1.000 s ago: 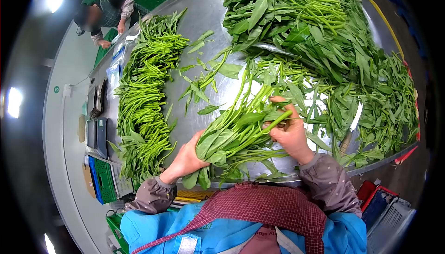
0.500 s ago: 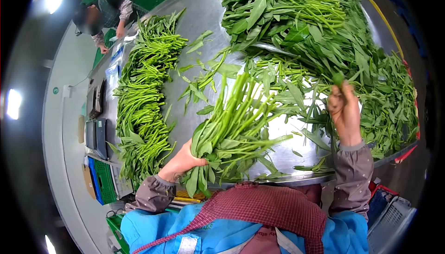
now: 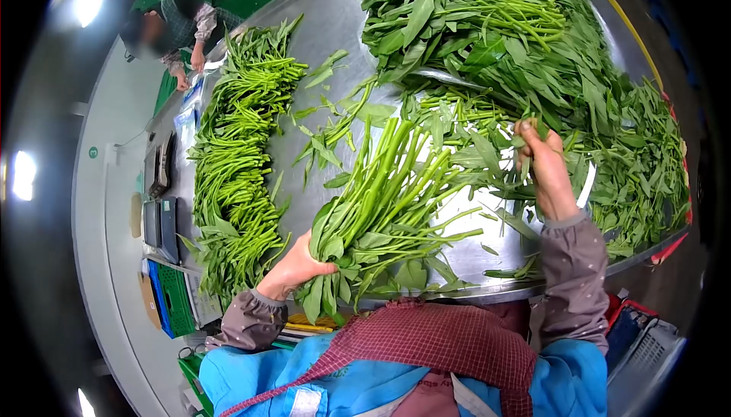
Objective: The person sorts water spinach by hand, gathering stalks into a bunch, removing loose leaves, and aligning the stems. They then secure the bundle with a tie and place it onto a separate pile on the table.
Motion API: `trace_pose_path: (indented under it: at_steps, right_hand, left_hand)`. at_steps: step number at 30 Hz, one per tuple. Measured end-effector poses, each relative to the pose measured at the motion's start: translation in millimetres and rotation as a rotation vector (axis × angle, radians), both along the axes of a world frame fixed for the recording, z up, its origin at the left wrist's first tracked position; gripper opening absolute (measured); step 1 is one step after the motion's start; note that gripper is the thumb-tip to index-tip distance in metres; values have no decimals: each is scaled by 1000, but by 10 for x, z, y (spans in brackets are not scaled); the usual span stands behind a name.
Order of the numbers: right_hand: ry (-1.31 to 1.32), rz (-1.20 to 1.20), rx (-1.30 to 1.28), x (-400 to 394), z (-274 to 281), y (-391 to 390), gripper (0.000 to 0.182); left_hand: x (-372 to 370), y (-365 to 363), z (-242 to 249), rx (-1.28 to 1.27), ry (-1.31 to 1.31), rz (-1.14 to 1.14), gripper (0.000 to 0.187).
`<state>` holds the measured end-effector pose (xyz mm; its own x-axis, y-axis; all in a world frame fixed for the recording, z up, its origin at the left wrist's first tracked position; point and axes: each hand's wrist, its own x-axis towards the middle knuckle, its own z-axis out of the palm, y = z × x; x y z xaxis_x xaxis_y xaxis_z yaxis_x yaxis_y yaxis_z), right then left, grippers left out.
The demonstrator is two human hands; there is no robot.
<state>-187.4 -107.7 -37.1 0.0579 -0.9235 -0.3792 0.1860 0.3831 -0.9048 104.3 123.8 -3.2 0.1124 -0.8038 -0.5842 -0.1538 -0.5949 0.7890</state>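
At the far left edge a second person (image 3: 179,25) stands at the end of the steel table (image 3: 324,28), both of their hands down near its corner. Along the left side of the table lies one long row of trimmed green stems (image 3: 236,158), running from the far end toward the wearer; beside it, off the table's edge, sit one green crate (image 3: 171,295) and a dark scale-like device (image 3: 158,166). Next comes the left hand (image 3: 293,268), fingers closed around the leafy lower end of one bunch of greens (image 3: 381,204), which is raised off the table with its stem ends fanning up and to the right. A few loose sprigs (image 3: 331,139) lie scattered on the bare metal just beyond the bunch. Further right, the right hand (image 3: 541,162) is closed around a few stalks at the edge of the large heap of leafy greens (image 3: 502,44), which fills the far right of the table; how many stalks it grips cannot be counted. Two hands of the wearer are in view, well apart from each other. One knife blade (image 3: 585,187) shows among the leaves just right of that wrist.
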Motion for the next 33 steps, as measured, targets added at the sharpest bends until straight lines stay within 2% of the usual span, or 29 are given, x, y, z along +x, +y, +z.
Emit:
trace_pose_path:
  at_steps: [2, 3, 5, 7, 8, 9, 10, 11, 12, 13, 15, 17, 18, 19, 20, 21, 23, 25, 27, 29, 30, 32, 33]
  right_hand:
    - [288, 366, -112, -33, 58, 26, 22]
    - [191, 605, -81, 5, 64, 21, 31]
    - [299, 733, -363, 177, -207, 73, 35]
    - [541, 951, -515, 320, -322, 145, 30]
    - [433, 764, -580, 364, -497, 164, 21]
    - [272, 632, -436, 347, -601, 50, 20]
    - [51, 378, -56, 258, -305, -5, 14]
    - [-147, 208, 101, 113, -159, -67, 15]
    - [-262, 211, 51, -104, -369, -195, 19]
    - [-327, 293, 64, -252, -423, -222, 21]
    - [-151, 296, 132, -265, -359, 0, 30]
    - [-228, 844, 74, -308, -322, 188, 47]
    - [-245, 943, 139, -238, -254, 301, 64]
    - [-136, 958, 72, -84, -301, 414, 73]
    - [-169, 1027, 168, 36, -335, 528, 84]
    - [-216, 1099, 128, 207, -343, 640, 88]
    - [-201, 1162, -12, 509, -282, 902, 82]
    - [-85, 1255, 97, 581, -160, 905, 71]
    - [-138, 780, -24, 421, -380, 875, 44]
    - [-94, 487, 16, 61, -428, 367, 30]
    - [-326, 350, 277, -113, -167, 208, 22]
    - [-218, 139, 106, -337, -137, -53, 20]
    - [-116, 182, 1, -402, -169, -112, 22]
  left_hand:
    - [-14, -32, 19, 15, -6, -8, 74]
    - [-40, -65, 53, 16, -34, -28, 74]
    - [-64, -98, 71, 16, -69, -47, 74]
    - [-81, -108, 65, -29, -40, -107, 75]
    - [-102, -95, 103, 37, -14, -32, 77]
    - [-76, -81, 95, 40, -19, -32, 77]
    - [-43, -42, 64, 5, 23, 0, 79]
    - [-14, 8, 28, -31, 67, 37, 80]
    - [33, 37, -2, -31, 89, 56, 82]
    - [20, 23, 28, -16, 120, 101, 79]
    - [-30, -9, 101, 16, 174, 208, 73]
    - [-57, -59, 128, -10, 175, 243, 68]
    - [-82, -101, 152, -6, 162, 242, 68]
    - [-101, -128, 167, 0, 146, 239, 67]
    - [-120, -139, 175, 3, 142, 235, 67]
    - [-141, -149, 181, 2, 169, 240, 67]
    - [-186, -160, 178, -5, 237, 242, 67]
    - [-155, -124, 149, 3, 203, 195, 68]
    - [-96, -77, 151, -5, 162, 169, 69]
    - [-43, -20, 161, 14, 158, 170, 70]
    - [-55, -33, 187, 30, 170, 178, 69]
    - [-33, -4, 172, 27, 193, 189, 68]
    - [-14, -8, 156, 23, 212, 194, 67]
